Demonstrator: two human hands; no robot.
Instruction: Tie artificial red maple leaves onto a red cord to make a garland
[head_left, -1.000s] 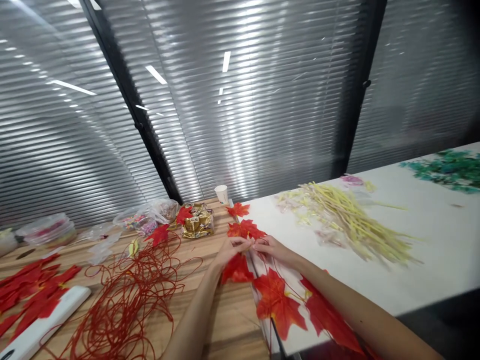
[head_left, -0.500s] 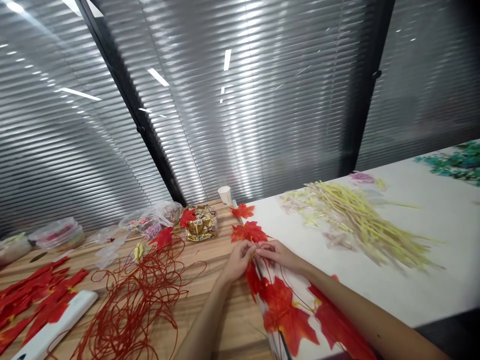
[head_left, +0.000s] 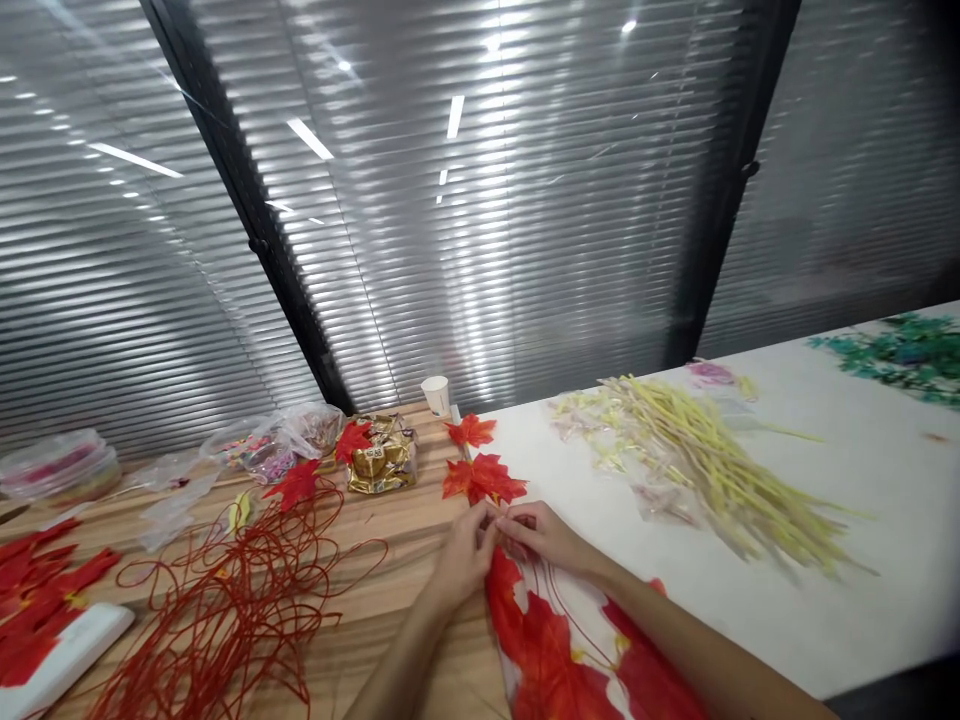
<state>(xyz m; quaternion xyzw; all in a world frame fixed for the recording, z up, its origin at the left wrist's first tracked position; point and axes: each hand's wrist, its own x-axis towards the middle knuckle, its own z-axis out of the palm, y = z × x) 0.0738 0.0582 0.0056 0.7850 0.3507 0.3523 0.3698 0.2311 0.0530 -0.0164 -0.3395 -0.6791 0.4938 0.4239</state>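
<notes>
My left hand [head_left: 463, 550] and my right hand [head_left: 553, 540] meet at the seam between the wooden table and the white surface, fingertips pinched together. Both are closed on a thin red cord [head_left: 556, 603], which runs down from the fingers; the exact spot they pinch is hidden. Just beyond the fingertips lies a red artificial maple leaf [head_left: 487, 478], with a smaller maple leaf [head_left: 472, 430] behind it. Larger red-orange maple leaves [head_left: 551, 650] lie below my hands along the cord, some partly under my right forearm.
On the wooden table [head_left: 405, 575], a tangled heap of red cord [head_left: 232, 610] spreads at left, near stacked red leaves [head_left: 30, 610] and a white device [head_left: 79, 650]. A gold packet [head_left: 382, 470] and paper cup [head_left: 436, 395] stand behind. Yellow stems [head_left: 697, 450] lie on the white surface.
The view has shifted slightly, so the table things at left appear further left. My fingers have drawn closer together, and the small cord loop at my right fingertips no longer shows.
</notes>
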